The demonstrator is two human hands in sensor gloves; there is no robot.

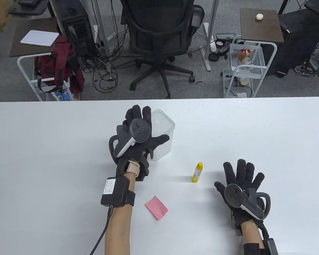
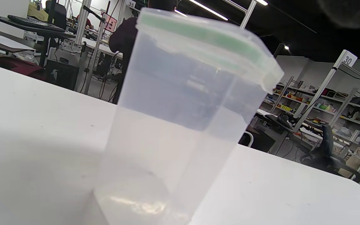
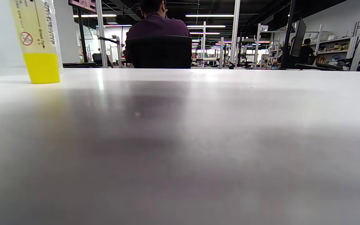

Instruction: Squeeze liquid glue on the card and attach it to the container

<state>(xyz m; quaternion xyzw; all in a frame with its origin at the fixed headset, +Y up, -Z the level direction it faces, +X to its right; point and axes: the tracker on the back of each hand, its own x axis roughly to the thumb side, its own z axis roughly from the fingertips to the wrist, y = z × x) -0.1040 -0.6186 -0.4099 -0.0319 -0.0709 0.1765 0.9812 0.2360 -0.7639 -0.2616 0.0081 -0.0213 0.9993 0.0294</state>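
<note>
— Translucent plastic, that container (image 1: 162,135), lid on with a green seal; why is the left hand (image 1: 141,138) up against it?

— Steadying it, I'd guess. The fingers are spread, the palm lies along its near-left side and the thumb reaches across its front. Whether the grip truly clasps it or only rests there, I cannot tell; nothing is closed around it.

— And the card?

— The pink card (image 1: 156,207) lies flat on the table (image 1: 42,148), nearer the person than that grip and a little to its right, untouched. Probably laid out where either hand can reach it.

— The glue?

— The yellow glue bottle (image 1: 197,172) stands upright, cap on, between the two hands, just left of the right hand (image 1: 242,186) and apart from it. From the right wrist view it stands in front of the container.

— So the right grip holds nothing?

— Nothing. Fingers splayed, palm down, low over the table. It looks poised to take the bottle; no glue is on the card yet.
</note>
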